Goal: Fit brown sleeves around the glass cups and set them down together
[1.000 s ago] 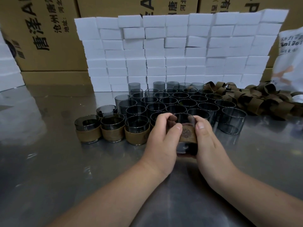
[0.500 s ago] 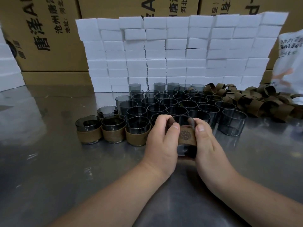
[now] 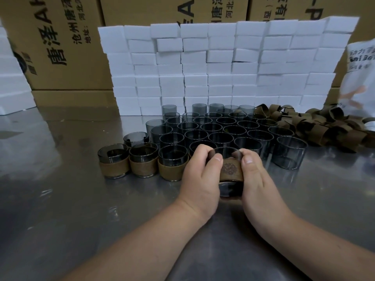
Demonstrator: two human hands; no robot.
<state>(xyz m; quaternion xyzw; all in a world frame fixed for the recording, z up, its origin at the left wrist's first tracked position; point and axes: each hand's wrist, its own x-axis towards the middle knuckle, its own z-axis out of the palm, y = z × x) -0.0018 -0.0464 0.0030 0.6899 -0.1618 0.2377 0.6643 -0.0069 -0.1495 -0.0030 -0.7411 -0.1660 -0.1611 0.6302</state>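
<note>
Many cups [image 3: 221, 130] on steel table [image 3: 60, 199]; left hand [image 3: 199, 179], right hand [image 3: 257, 179] grip sleeved cup [image 3: 231, 170]; foam blocks [image 3: 223, 67], cartons [image 3: 60, 47] behind

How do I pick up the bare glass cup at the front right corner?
Probably by its round side wall, coming from the right or front. The bare glass cup stands upright at the corner of the group; other cups crowd its left and back, while its right and front sides show nothing against them.
</note>
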